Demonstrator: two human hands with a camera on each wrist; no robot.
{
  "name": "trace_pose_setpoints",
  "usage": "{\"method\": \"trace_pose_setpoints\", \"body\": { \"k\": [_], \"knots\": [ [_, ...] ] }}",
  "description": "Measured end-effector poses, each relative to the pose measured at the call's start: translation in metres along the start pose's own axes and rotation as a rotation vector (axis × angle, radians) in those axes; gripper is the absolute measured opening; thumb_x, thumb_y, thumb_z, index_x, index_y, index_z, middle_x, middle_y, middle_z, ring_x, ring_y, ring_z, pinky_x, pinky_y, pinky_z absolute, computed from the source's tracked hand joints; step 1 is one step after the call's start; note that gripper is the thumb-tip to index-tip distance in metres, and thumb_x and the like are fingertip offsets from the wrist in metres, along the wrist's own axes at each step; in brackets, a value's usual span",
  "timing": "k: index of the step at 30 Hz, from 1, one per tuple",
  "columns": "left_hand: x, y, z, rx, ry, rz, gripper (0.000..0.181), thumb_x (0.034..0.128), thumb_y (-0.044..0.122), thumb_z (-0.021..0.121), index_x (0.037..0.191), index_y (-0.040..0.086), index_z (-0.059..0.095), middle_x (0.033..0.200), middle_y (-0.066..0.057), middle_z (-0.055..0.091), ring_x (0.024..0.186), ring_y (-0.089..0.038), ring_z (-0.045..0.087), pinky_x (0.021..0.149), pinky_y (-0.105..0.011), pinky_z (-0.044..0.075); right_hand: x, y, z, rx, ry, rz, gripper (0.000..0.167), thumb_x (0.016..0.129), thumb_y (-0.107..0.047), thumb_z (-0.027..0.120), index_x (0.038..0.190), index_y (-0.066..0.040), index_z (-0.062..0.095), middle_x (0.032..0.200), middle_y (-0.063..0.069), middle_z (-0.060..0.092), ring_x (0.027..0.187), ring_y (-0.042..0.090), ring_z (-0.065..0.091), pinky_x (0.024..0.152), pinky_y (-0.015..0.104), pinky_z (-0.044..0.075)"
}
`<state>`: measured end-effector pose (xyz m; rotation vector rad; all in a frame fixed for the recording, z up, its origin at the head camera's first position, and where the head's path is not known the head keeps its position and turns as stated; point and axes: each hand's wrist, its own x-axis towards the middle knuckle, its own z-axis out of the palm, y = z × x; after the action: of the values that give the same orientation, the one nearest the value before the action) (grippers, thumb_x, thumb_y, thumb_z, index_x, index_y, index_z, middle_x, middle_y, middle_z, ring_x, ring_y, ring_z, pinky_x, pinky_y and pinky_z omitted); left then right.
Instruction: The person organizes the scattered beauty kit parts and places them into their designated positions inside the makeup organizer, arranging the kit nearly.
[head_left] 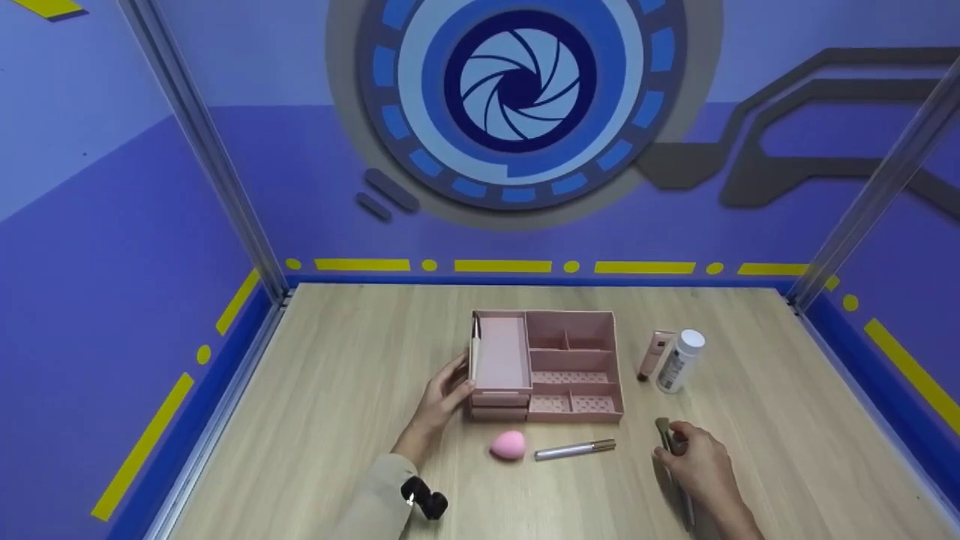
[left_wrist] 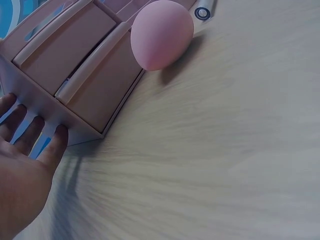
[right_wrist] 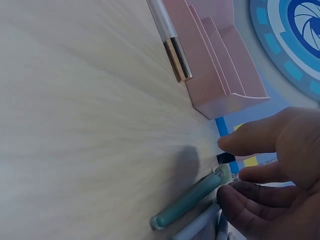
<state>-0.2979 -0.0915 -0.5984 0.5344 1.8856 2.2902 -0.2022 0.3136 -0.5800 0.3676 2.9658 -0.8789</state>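
Note:
A pink makeup organizer [head_left: 517, 315] with compartments and two front drawers stands on the table. My left hand [head_left: 437, 403] touches its left side, fingers [left_wrist: 32, 132] extended against the wall. Before the drawers lies a pink makeup sponge [head_left: 509, 445]. Beside the sponge is a silver tube with a gold cap [head_left: 574, 450]. At the right, my right hand [head_left: 701, 461] is over several makeup brushes [head_left: 663, 426] lying on the table. Its thumb stands apart from the teal brush handle [right_wrist: 187, 200], while the other fingertips are close to the brushes. The hand partly hides them.
A white bottle [head_left: 681, 361] with a white cap stands behind my right hand. A small pink tube [head_left: 655, 355] stands to its left. A slim brush [head_left: 475, 339] sits upright along the organizer's left edge. Blue-purple walls [head_left: 247, 172] border the wooden table [head_left: 360, 337].

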Motion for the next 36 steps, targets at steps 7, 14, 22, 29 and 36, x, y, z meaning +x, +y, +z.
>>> {"method": "trace_pose_setpoints", "body": {
  "k": [7,14,22,29,36],
  "knots": [
    [-0.0002,0.0000,-0.0002,0.006,0.016,-0.013,0.063,0.0963,0.007,0.054,0.149,-0.009,0.024,0.152,-0.031,0.030,0.141,-0.040,0.032,0.112,-0.033,0.038,-0.0017,-0.0019,0.0016,-0.062,-0.031,-0.018,0.059,0.081,-0.013,0.073,0.131,0.010,0.052,0.113,0.025,0.061,0.097,0.034,0.061,0.077,0.045,0.057],
    [0.0002,0.0003,-0.0003,0.033,0.004,-0.002,0.064,0.0964,0.007,0.054,0.149,-0.011,0.022,0.152,-0.033,0.028,0.141,-0.043,0.029,0.113,-0.035,0.036,-0.0021,-0.0047,0.0033,-0.117,-0.016,-0.048,0.053,0.079,-0.005,0.070,0.126,0.011,0.055,0.105,0.023,0.063,0.091,0.032,0.062,0.071,0.041,0.059],
    [-0.0014,0.0004,-0.0009,0.023,0.000,-0.017,0.065,0.0974,0.010,0.054,0.150,-0.010,0.021,0.153,-0.032,0.027,0.142,-0.043,0.029,0.113,-0.038,0.036,-0.0021,-0.0062,0.0075,-0.155,0.047,-0.108,0.043,0.078,0.001,0.066,0.120,0.010,0.061,0.091,0.018,0.066,0.083,0.034,0.065,0.064,0.043,0.058],
    [-0.0009,-0.0007,-0.0012,0.004,-0.007,-0.011,0.064,0.0969,0.007,0.054,0.150,-0.009,0.021,0.154,-0.032,0.026,0.142,-0.043,0.028,0.113,-0.033,0.036,-0.0007,-0.0053,0.0063,-0.125,0.036,-0.076,0.043,0.078,0.003,0.064,0.120,0.008,0.062,0.094,0.018,0.069,0.082,0.030,0.062,0.069,0.046,0.056],
    [0.0000,0.0000,-0.0016,0.014,-0.014,-0.008,0.065,0.0976,0.010,0.054,0.150,-0.009,0.020,0.154,-0.031,0.024,0.143,-0.043,0.026,0.113,-0.032,0.035,-0.0014,-0.0007,0.0014,-0.044,0.039,-0.063,0.042,0.078,0.000,0.066,0.119,0.004,0.064,0.090,0.010,0.067,0.075,0.021,0.056,0.055,0.031,0.047]
  ]
}}
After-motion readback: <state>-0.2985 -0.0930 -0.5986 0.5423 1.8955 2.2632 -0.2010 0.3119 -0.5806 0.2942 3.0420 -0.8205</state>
